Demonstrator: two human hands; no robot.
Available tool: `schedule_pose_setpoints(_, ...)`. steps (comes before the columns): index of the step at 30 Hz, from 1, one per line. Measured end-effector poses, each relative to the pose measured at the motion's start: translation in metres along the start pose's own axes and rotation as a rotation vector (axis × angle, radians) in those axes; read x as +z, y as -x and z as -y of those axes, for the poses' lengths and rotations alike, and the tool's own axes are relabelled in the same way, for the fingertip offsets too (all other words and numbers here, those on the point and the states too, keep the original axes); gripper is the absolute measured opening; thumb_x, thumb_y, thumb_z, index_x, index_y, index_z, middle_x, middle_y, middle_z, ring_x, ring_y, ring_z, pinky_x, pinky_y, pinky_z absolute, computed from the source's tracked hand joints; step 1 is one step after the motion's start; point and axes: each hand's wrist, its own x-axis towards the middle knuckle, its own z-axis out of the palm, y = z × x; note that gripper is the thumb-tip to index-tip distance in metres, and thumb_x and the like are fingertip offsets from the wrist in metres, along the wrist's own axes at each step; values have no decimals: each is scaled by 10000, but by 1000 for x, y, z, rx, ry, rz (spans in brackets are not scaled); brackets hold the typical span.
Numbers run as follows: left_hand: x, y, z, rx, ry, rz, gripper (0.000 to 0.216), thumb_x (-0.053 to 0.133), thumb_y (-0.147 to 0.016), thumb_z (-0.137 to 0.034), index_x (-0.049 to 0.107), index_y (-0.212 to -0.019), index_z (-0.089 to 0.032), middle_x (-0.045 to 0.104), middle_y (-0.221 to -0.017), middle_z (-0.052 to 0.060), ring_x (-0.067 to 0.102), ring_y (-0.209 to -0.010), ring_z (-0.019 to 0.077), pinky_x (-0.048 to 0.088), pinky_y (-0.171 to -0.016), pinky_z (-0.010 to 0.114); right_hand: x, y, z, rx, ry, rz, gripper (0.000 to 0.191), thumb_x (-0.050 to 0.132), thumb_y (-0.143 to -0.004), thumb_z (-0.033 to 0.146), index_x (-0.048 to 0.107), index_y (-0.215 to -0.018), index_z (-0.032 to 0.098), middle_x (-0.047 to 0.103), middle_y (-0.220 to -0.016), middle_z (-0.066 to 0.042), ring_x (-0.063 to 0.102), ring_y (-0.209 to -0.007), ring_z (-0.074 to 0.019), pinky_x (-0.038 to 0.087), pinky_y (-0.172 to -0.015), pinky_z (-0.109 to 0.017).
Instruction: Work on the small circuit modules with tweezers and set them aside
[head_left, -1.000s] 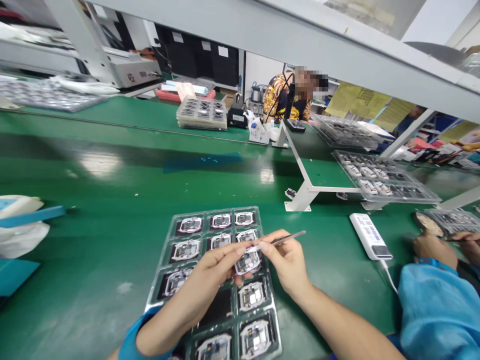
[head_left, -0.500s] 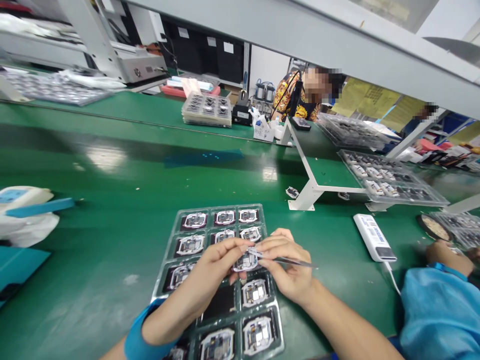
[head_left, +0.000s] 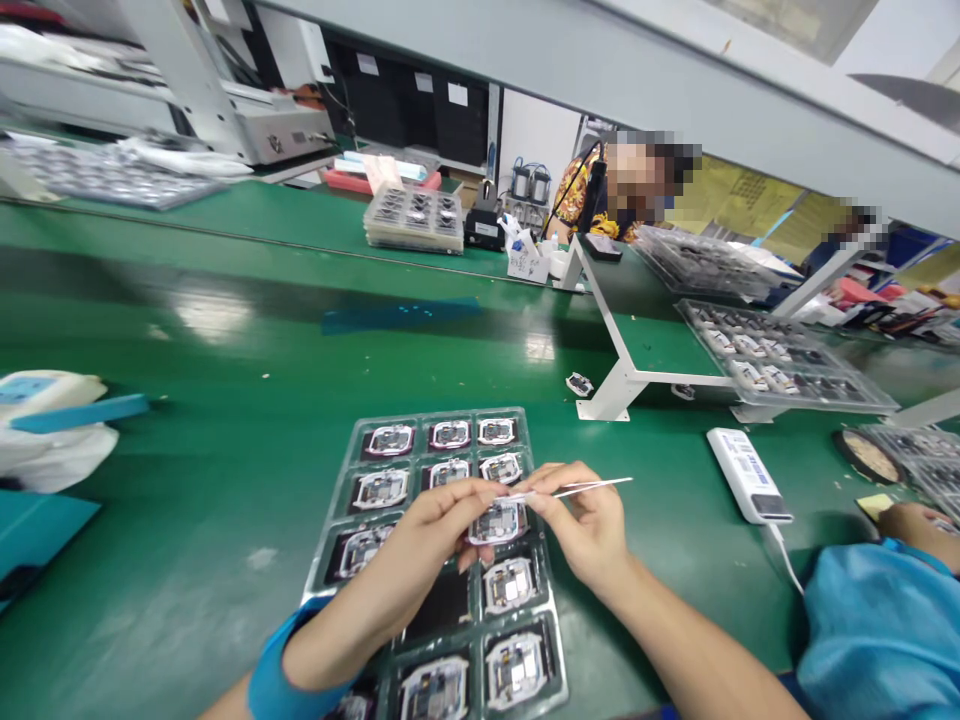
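Green anti-static bench mat [head_left: 225,480], spanning the view. Far left: teal folder [head_left: 37,540], partly out of frame, and white bag [head_left: 52,455] with a blue strip lying across it. Centre: clear plastic tray [head_left: 420,412], three cells across, holding square circuit modules [head_left: 510,665] in dark cells. Left hand [head_left: 420,530], blue cuff [head_left: 281,680] at the wrist, fingers closed, gripping one module [head_left: 499,522] directly over the tray's right-hand column. Right hand [head_left: 581,525] closed on steel tweezers [head_left: 592,486], tips at the module's upper edge, beside the left fingertips. Behind: white bracket [head_left: 615,385] and stacked module trays [head_left: 412,220] on the far bench. Right: white power bank [head_left: 746,475] with white cable; second loaded tray [head_left: 787,360]; round dish [head_left: 862,455]. Lower right corner: co-worker's hand [head_left: 919,530] and blue sleeve [head_left: 877,630], beside a yellow note [head_left: 875,505].
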Motion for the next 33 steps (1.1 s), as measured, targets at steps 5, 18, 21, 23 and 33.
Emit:
schedule_pose_setpoints(5, 0, 0, 0, -3, -43, 16, 235, 655, -762, -415, 750, -813, -207, 654, -804, 12, 547, -556, 116, 343, -453, 211, -1, 1, 1, 57, 34, -21, 90, 678, -836, 139, 650, -851, 223, 743, -836, -24, 722, -798, -179, 564, -728, -302)
schedule_pose_setpoints(18, -1, -2, -1, -23, -133, 26, 299, 665, -742, -464, 737, -860, -199, 647, -744, -3, 526, -531, 107, 358, -483, 216, -2, -2, 9, -43, 193, 72, 70, 666, -842, 136, 668, -849, 206, 745, -825, -51, 727, -805, -195, 582, -748, -334)
schedule_pose_setpoints(21, -1, -2, -1, -25, -133, 36, 284, 675, -736, -459, 735, -842, -202, 634, -717, -9, 508, -524, 105, 356, -481, 215, -4, -4, 11, -16, 205, 117, 56, 681, -837, 153, 681, -845, 208, 753, -839, -51, 727, -818, -195, 583, -767, -341)
schedule_pose_setpoints(23, -1, -2, -1, -31, -116, 43, 286, 675, -731, -464, 732, -824, -200, 625, -718, -9, 499, -531, 107, 355, -475, 213, -6, -5, 11, 27, 201, 137, 39, 684, -839, 170, 684, -845, 209, 757, -861, -53, 726, -839, -195, 579, -787, -344)
schedule_pose_setpoints(33, -1, 0, -5, -83, -55, 2, 268, 712, -690, -455, 723, -776, -202, 601, -742, -17, 489, -613, 110, 406, -530, 206, -5, -3, 1, 175, 27, 82, 95, 687, -847, 284, 634, -856, 205, 744, -887, -51, 716, -844, -189, 584, -742, -325)
